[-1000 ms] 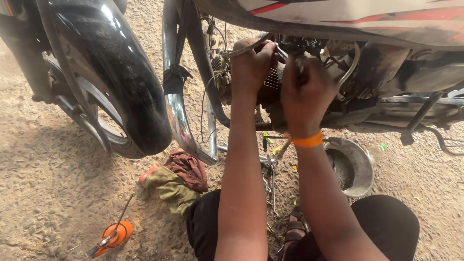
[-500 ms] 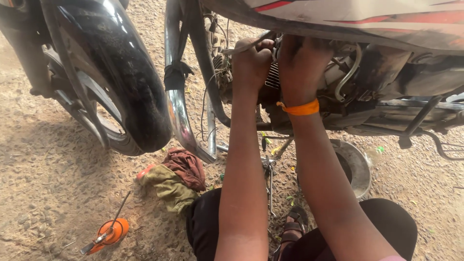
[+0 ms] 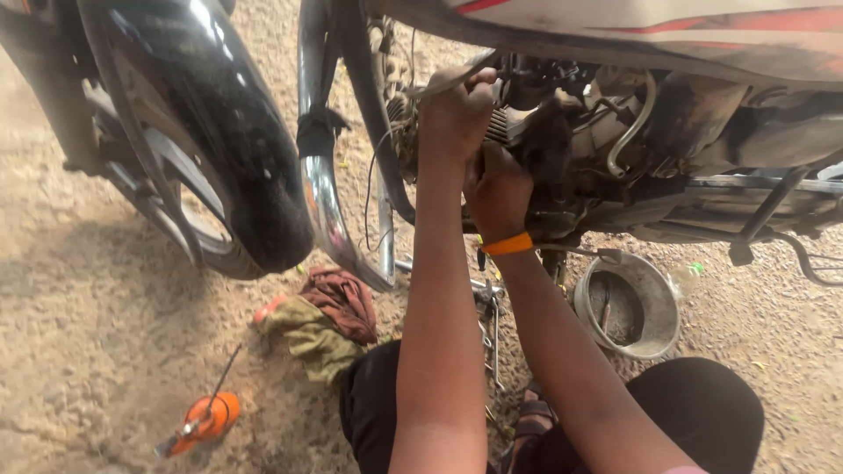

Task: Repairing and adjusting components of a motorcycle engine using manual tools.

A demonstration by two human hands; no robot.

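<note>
I am crouched beside a motorcycle, both arms reaching into its engine (image 3: pixel 580 140). My left hand (image 3: pixel 452 110) is up at the finned cylinder, fingers closed around a thin grey metal strip (image 3: pixel 448 81) that sticks out to the left. My right hand (image 3: pixel 500 189), with an orange band (image 3: pixel 509 244) on the wrist, presses against the engine just below the left hand. Its fingers are curled out of sight behind the hand, so what they hold is hidden.
The black front wheel and mudguard (image 3: pixel 228 158) stand at left, with a chrome pipe (image 3: pixel 320 197) beside them. On the sandy ground lie crumpled rags (image 3: pixel 325 316), an orange oil can (image 3: pixel 206 420), loose wrenches (image 3: pixel 490 325) and a metal bowl (image 3: pixel 628 307) under the engine.
My right hand has dropped from the top of the engine to a spot below my left hand. The left hand has stayed at the cylinder.
</note>
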